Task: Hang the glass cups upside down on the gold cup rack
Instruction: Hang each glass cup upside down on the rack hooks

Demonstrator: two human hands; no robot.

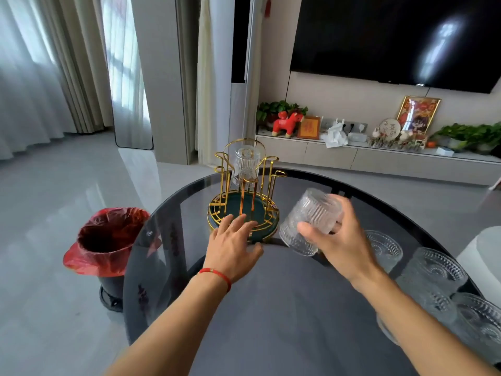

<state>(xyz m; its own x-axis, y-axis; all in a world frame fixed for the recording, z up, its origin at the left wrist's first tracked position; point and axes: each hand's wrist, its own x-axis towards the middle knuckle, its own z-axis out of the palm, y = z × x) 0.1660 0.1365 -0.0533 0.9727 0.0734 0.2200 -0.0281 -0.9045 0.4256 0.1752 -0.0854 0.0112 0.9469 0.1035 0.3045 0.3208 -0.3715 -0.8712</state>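
Note:
The gold cup rack (pixel 221 169) stands on a dark green round base at the far side of the dark glass table (pixel 271 308). One ribbed glass cup (pixel 245 161) hangs upside down on a rear prong. My right hand (pixel 341 240) grips another ribbed glass cup (pixel 311 215), tilted bottom up, just right of the rack's base. My left hand (pixel 233 245) lies flat with fingers spread, its fingertips on the front rim of the rack's base. Several more glass cups (pixel 433 270) stand on the table at the right edge.
A black bin with a red bag (pixel 108 240) stands on the floor left of the table. Behind the table runs a low TV cabinet (pixel 379 156) with ornaments, under a wall-mounted TV. A white seat edge (pixel 482 253) shows at the right.

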